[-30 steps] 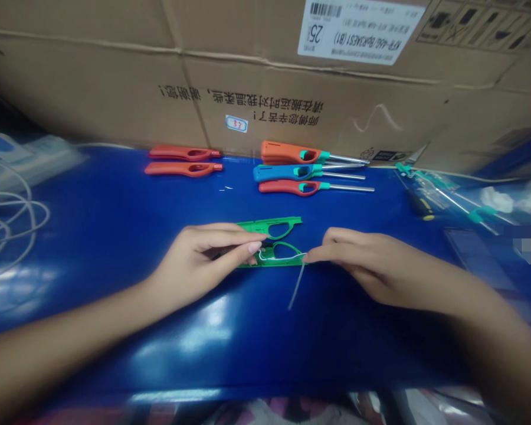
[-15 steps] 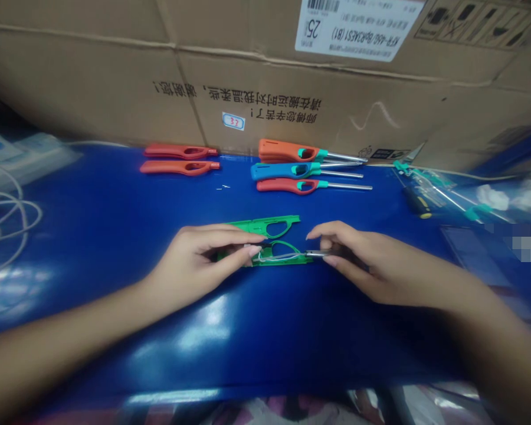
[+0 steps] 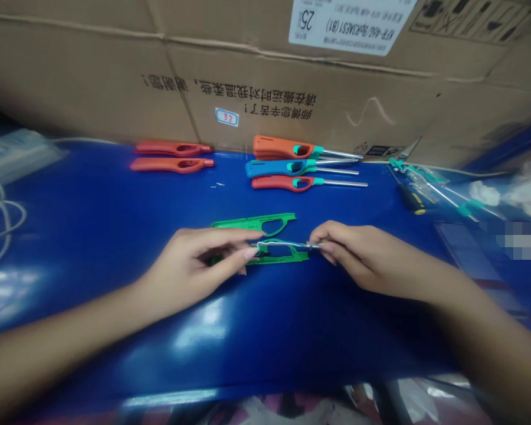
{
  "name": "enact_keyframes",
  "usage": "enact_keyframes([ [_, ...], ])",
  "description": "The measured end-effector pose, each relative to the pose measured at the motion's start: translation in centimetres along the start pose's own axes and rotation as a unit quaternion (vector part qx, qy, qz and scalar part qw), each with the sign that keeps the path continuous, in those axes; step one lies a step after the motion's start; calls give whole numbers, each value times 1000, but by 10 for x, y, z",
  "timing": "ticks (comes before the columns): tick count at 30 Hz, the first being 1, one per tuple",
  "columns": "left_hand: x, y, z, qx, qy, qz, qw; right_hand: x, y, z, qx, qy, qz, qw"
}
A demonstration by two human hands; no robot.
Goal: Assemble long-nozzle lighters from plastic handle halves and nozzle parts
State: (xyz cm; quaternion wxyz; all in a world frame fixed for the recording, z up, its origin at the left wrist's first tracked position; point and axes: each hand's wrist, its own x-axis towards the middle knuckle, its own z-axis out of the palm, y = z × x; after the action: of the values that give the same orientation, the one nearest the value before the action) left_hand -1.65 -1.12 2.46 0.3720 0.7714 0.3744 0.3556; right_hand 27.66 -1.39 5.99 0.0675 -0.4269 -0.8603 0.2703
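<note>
My left hand (image 3: 194,268) pinches the left end of an open green plastic lighter shell (image 3: 283,254), its fingertips resting on the shell. My right hand (image 3: 363,257) grips a thin metal nozzle tube (image 3: 313,245) between thumb and finger at the shell's right end. A fine white wire (image 3: 278,242) runs from the tube across the shell's trigger opening toward my left fingertips. Its far end is hidden by those fingers. A second green lighter shell half (image 3: 253,224) lies just above, apart from both hands.
Beyond the hands, on the blue table (image 3: 92,195), lie several finished orange, blue and red lighters (image 3: 283,167) and two red shell halves (image 3: 171,156). A screwdriver (image 3: 411,199) and bagged parts (image 3: 429,183) lie right. A white cable coil (image 3: 0,218) lies left. A cardboard box (image 3: 230,65) stands behind.
My right hand has brought the metal tube from a downward slant to level at the shell's right end, and the white wire now stretches across the shell. My left hand stays on the shell.
</note>
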Motion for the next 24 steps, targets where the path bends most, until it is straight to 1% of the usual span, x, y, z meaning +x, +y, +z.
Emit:
enact_keyframes([
  [3,-3,-1,2,9,0,18,1000,1,0,0,-9,1,9,1000],
  [9,-6,-1,-2,93,10,120,988,2,-1,-1,1,-19,24,1000],
  [12,-5,0,-4,128,5,151,980,2,-1,0,5,-30,21,999],
  [14,-5,0,-5,144,9,159,977,2,0,1,-3,-31,6,999],
  [19,-3,-4,-6,175,13,147,973,2,0,3,-23,-33,-11,999],
  [24,0,-12,-7,197,-14,152,969,2,0,3,-27,-22,-17,999],
])
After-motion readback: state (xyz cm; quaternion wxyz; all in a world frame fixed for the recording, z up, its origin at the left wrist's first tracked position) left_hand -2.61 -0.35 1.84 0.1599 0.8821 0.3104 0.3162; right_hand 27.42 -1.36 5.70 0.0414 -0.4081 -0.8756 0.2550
